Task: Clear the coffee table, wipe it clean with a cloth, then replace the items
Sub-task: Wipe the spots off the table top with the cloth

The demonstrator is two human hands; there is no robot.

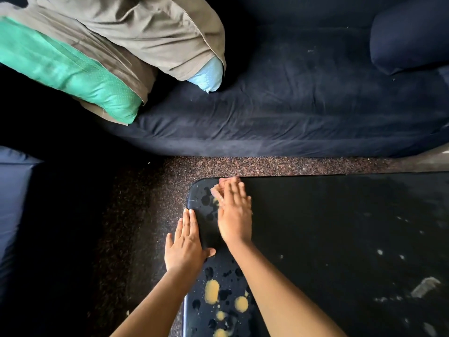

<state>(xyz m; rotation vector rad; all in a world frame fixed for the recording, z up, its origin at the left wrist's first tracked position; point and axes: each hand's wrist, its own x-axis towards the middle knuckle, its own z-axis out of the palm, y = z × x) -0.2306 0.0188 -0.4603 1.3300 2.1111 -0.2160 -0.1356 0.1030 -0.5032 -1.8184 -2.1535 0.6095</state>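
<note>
- Black round-cornered bench top (340, 227) under the fingers (233, 190): hard, smooth and glossy, with dull pale smears to their right.
- Dark navy sofa (291, 105) beyond the fingers: soft, matt, creased cloth.
- Brown speckled floor (145, 203) left of them: stone-like and grainy.
- Green cushion (73, 76) beyond them, to the left: faintly shiny cloth.
- Its grey-brown cover (145, 32): matt cloth.

Up top, a navy sofa (291, 100) fills the frame, its seat fabric rumpled and flecked with lint. On its left end lie two pillows: a green pillow (73, 71) poking out of a grey-brown cover, and a pale blue pillow (207, 75) peeking from another. A rounded navy cushion (410, 35) sits at the right. Below runs speckled brown floor (243, 165), and a blue seat (12, 203) is at the left edge.
</note>
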